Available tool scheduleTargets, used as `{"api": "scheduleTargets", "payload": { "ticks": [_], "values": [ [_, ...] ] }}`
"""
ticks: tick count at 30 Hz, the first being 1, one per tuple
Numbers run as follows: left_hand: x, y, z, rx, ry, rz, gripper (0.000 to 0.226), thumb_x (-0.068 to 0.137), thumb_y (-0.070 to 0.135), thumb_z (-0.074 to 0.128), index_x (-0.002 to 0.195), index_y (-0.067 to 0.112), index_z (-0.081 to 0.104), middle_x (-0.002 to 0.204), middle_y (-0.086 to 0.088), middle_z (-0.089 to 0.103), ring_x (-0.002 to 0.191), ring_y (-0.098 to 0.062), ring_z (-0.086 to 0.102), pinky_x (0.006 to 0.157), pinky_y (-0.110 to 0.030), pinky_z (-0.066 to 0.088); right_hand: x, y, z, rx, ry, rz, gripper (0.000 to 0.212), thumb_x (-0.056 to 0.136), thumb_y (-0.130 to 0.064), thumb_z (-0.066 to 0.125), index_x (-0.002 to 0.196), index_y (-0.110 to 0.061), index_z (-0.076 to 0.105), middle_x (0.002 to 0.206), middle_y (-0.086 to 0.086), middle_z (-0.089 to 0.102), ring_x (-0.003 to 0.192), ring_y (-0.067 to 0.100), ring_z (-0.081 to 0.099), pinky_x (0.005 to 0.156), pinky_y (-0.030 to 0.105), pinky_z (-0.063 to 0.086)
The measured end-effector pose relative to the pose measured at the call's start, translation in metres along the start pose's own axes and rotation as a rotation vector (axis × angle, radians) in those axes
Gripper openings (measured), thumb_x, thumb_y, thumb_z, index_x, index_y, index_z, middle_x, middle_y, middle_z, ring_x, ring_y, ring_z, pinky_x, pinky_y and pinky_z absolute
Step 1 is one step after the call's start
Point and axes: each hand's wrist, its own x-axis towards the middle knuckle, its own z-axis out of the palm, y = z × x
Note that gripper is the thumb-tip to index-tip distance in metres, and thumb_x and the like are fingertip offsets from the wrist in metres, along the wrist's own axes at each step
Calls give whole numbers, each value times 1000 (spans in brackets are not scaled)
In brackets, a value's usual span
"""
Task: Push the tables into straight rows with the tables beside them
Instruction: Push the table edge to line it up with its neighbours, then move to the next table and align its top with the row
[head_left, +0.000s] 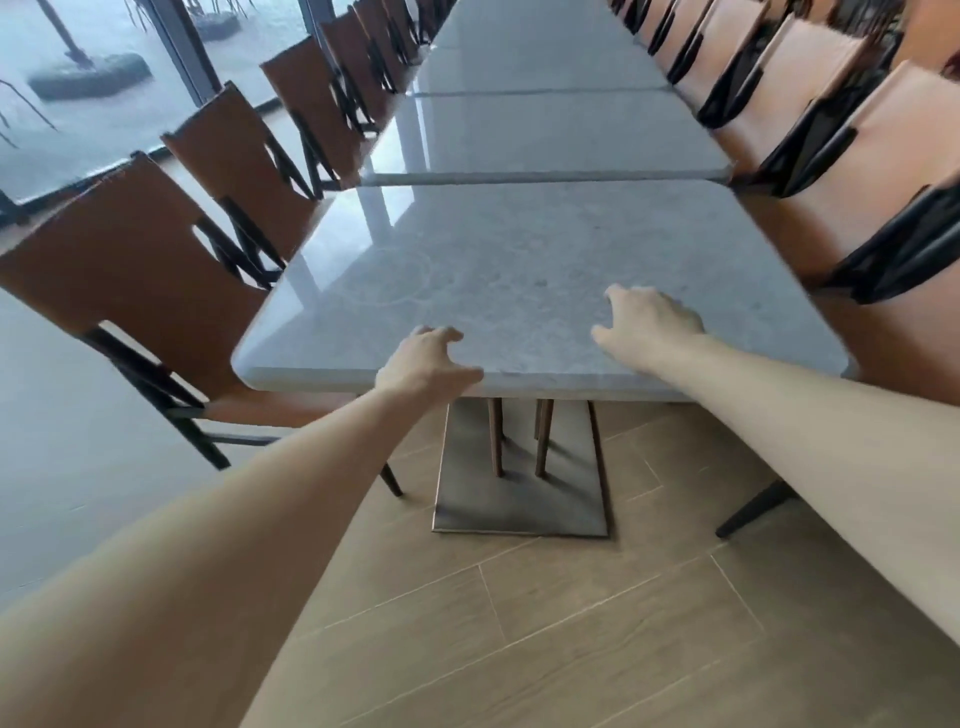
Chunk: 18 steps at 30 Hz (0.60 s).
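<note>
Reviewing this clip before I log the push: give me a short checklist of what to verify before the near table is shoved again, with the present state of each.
1. Left hand on the near table: ok, its fingers lie over the near edge.
2. Right hand planted: cannot tell, it is above the top, contact unclear.
3. Near table in line with the next table: not ok, its side edges sit offset to the left.
4. Gap between the two tops: ok, edges look closed up.
5. Brown chair on the left clear of the table: cannot tell, it stands very close.
</note>
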Motion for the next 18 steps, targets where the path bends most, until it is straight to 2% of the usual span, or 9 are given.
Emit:
{"api": "scheduleTargets", "payload": {
  "ticks": [3,5,7,9,10,12,14,16,18],
  "values": [
    [-40,34,-58,-263,129,96,49,89,33,71,136,28,58,143,2,52,121,-19,57,100,-40,51,-34,-58,-65,264,74,-137,53,101,-37,53,149,-18,42,146,10,50,127,32,52,87,38,44],
    [-82,41,-90,-414,140,138,36,90,27,72,126,27,66,133,8,62,105,-7,64,84,-20,53,-69,-87,-92,400,57,-229,54,99,-36,57,149,-20,44,149,7,50,132,28,50,98,39,46],
    [-126,42,-126,-558,152,134,24,90,23,74,113,27,72,118,13,72,93,2,69,72,-9,51,-103,-109,-122,533,53,-296,52,97,-36,62,146,-23,48,146,1,53,130,19,53,98,31,46],
    [-172,34,-163,-674,196,170,22,88,23,76,109,29,73,110,16,74,94,0,71,79,-18,56,-141,-128,-150,699,46,-326,46,96,-35,65,140,-27,53,138,-9,57,117,5,58,86,14,45],
    [-193,28,-180,-722,224,197,22,88,24,78,108,30,73,110,16,74,96,-2,72,85,-25,57,-161,-136,-162,792,49,-324,42,96,-34,66,136,-31,56,134,-14,59,110,-3,60,83,11,45],
    [-234,12,-214,-811,290,209,23,85,28,77,106,35,73,111,15,74,99,-7,73,92,-37,57,-199,-152,-181,962,44,-336,36,94,-33,68,129,-38,61,129,-21,62,105,-12,61,94,22,51],
    [-267,-10,-243,-870,342,205,25,83,32,75,107,39,72,113,10,75,104,-11,72,94,-43,57,-230,-175,-194,1116,26,-328,30,94,-29,68,121,-41,65,124,-21,67,110,-10,62,106,37,50],
    [-292,-34,-264,-904,400,202,30,81,37,75,110,39,70,116,8,74,110,-12,70,95,-43,55,-257,-201,-201,1230,3,-301,26,95,-22,67,116,-38,69,121,-18,71,113,-1,66,107,44,50],
    [-307,-58,-280,-937,448,209,37,75,47,73,111,41,69,117,11,73,113,-9,68,94,-37,53,-279,-230,-202,1260,-6,-322,25,95,-21,70,114,-36,70,121,-17,71,113,3,67,107,45,51]
  ]
}}
